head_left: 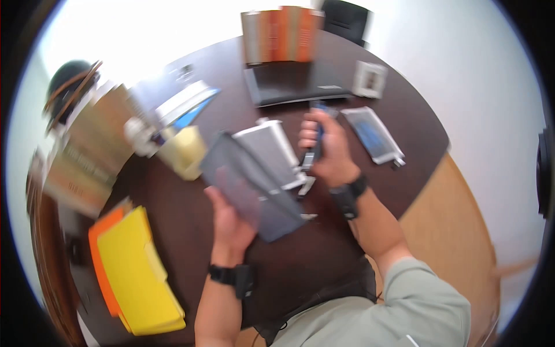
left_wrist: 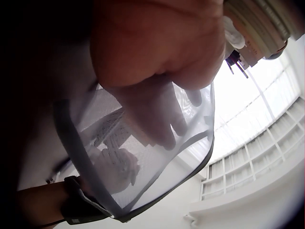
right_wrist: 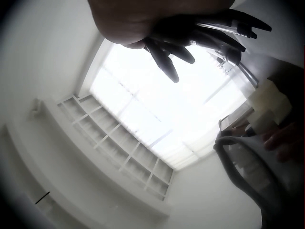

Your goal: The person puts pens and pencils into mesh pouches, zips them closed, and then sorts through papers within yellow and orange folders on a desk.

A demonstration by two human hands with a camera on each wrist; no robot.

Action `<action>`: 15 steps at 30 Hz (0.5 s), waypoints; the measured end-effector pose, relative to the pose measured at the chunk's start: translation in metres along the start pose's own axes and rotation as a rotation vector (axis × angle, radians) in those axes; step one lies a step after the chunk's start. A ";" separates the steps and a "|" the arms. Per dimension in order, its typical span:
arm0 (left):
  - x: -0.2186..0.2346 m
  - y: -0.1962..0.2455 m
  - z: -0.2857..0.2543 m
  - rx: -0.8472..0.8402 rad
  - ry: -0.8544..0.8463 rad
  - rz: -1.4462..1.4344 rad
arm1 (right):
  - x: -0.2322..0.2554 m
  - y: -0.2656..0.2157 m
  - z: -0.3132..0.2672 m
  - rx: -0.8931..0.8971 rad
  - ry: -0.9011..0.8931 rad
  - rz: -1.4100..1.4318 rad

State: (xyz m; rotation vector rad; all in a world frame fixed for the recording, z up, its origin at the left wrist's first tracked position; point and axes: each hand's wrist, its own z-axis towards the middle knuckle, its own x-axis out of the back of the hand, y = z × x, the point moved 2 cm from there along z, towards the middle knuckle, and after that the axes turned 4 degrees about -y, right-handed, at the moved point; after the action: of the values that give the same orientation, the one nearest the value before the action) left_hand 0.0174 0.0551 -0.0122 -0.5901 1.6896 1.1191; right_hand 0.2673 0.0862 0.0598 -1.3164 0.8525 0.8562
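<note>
A grey mesh pouch lies over my left hand, whose straight, spread fingers show through the mesh in the left wrist view; whether they are inside or behind it I cannot tell. My right hand, to the right of the pouch, grips a bundle of several dark pens. A pale mesh pouch lies on the table between the hands, small white items near its lower corner. A white-edged pouch with blue contents is at the right.
A closed laptop and upright books stand at the back, beside a white frame. At the left are a pale yellow holder, more books and yellow folders. White and blue pads lie behind the holder.
</note>
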 end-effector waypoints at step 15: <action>-0.003 0.005 0.005 0.054 -0.022 0.055 | -0.030 -0.004 -0.043 0.171 -0.059 -0.772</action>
State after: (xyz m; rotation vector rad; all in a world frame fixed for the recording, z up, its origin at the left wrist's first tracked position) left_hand 0.0171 0.0614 -0.0083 -0.4986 1.7211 1.1113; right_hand 0.2560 0.0423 0.0861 -1.3118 0.3032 0.2045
